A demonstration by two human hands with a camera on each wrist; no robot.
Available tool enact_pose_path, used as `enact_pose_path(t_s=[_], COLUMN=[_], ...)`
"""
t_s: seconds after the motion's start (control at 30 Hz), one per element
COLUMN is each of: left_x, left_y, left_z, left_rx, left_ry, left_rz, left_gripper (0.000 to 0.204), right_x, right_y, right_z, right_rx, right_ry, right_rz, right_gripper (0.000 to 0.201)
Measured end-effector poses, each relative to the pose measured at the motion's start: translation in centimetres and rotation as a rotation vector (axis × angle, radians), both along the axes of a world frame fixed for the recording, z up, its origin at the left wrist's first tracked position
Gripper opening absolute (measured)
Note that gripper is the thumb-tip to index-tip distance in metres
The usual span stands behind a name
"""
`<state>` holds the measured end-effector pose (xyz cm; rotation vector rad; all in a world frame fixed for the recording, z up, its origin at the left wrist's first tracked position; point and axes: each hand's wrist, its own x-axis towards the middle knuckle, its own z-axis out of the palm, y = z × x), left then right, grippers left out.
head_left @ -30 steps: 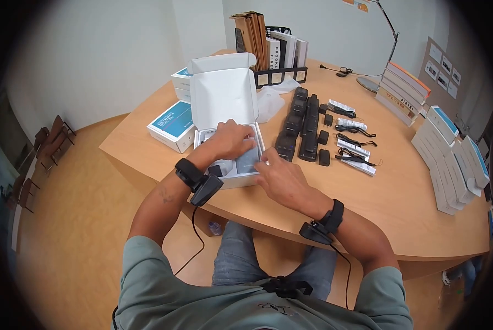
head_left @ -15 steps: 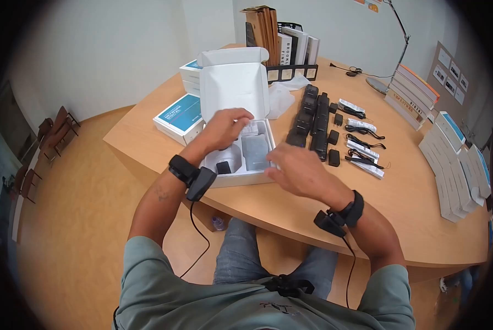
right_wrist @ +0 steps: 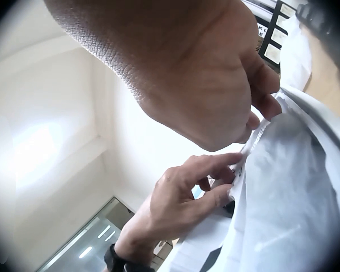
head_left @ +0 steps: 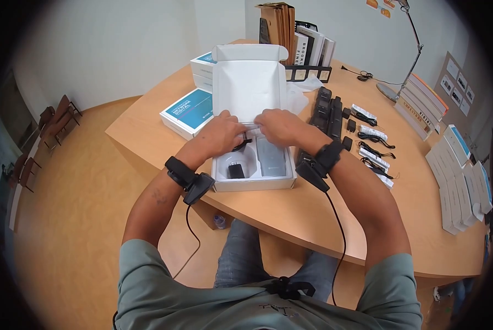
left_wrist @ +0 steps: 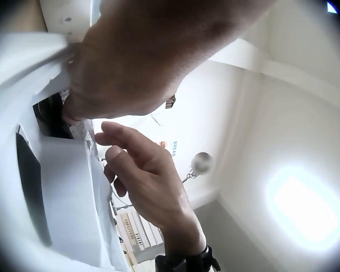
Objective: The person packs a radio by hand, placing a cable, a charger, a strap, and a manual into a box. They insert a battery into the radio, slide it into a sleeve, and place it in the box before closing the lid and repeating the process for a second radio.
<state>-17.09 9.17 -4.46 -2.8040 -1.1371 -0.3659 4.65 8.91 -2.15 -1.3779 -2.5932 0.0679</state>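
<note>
Having swung in from the near right edge of the open white box, right hand now meeting left hand at the box's far edge, just under the raised lid. Both pinching a small white packet between thumb and fingertips, right wrist view showing the fingers of the left hand closing on its lower end. What the packet holds: too small to tell. Probably settling or lifting that piece at the back of the tray rather than working on the front wells. Sitting in the tray nearer the person: a black adapter on the left, a grey wrapped slab on the right. Lying toward the table's right side, beyond the right wrist: rows of black devices and bagged cables. Resting at the table's far left edge, beside the box: a closed blue-topped carton. Standing at the far edge: a rack of books.
</note>
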Motion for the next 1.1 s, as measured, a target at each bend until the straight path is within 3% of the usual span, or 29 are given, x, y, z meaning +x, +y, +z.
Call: enact_pose_path(t_s=[0.13, 0.17, 0.2, 0.33, 0.4, 0.43, 0.5, 0.57, 0.6, 0.63, 0.67, 0.7, 0.77, 0.87, 1.1], left_x=[0.0, -0.1, -0.2, -0.3, -0.5, -0.6, -1.0, -2.1, -2.6, -2.9, -3.0, -3.0, -2.9, -2.5, -3.0], left_y=[-0.1, -0.1, -0.2, -0.4, -0.6, -0.6, -0.3, 1.6, 2.3, 2.6, 2.8, 2.9, 2.9, 2.7, 3.4], left_z=[0.2, -0.1, -0.3, 0.0, 0.1, 0.3, 1.1, 1.6, 2.1, 2.5, 2.6, 2.8, 3.3, 3.8, 5.1], left_rx=[-0.058, -0.024, 0.010, 0.005, 0.071, 0.071, 0.142, 0.234, 0.178, 0.121, 0.123, -0.067, -0.455, -0.502, -0.652], left_ry=[0.068, -0.022, -0.111, -0.025, -0.349, -0.349, -0.716, -0.812, -0.929, -1.042, -1.042, -1.092, -1.167, -1.048, -1.052], left_rz=[0.031, 0.000, -0.031, -0.063, -0.091, -0.091, 0.031, 0.069, 0.177, 0.284, 0.284, 0.307, 0.349, 0.354, 0.243], left_gripper=[0.027, 0.027, 0.027, 0.024, 0.021, 0.021, 0.022, 0.025, 0.028, 0.031, 0.031, 0.036, 0.049, 0.054, 0.060], right_x=[-0.4, -0.5, -0.5, -0.6, -0.5, -0.1, 0.9, 2.1, 2.8, 3.5, 4.0, 4.3, 4.8, 5.1, 4.4], right_y=[0.1, -0.1, -0.3, -0.9, -1.1, -1.1, -0.9, -0.1, 0.3, 0.6, 1.0, 1.5, 2.3, 4.0, 3.3], right_z=[0.1, 0.2, 0.0, 0.0, 0.6, 0.7, 1.5, 2.8, 3.1, 3.3, 3.5, 3.4, 3.2, 2.2, 2.8], right_rx=[-0.056, -0.098, -0.098, -0.096, -0.113, -0.064, -0.014, 0.107, 0.107, 0.186, 0.265, 0.268, -0.158, -0.308, -0.233], right_ry=[-0.174, -0.207, -0.206, -0.176, -0.183, -0.125, -0.068, 0.078, 0.077, 0.249, 0.421, 0.422, 0.823, 0.944, 0.860], right_rz=[-0.019, -0.032, -0.032, -0.043, -0.046, -0.041, -0.034, -0.112, -0.110, -0.177, -0.245, -0.245, -0.389, -0.252, -0.332], right_gripper=[0.026, 0.027, 0.027, 0.028, 0.028, 0.027, 0.026, 0.025, 0.025, 0.024, 0.024, 0.024, 0.027, 0.033, 0.039])
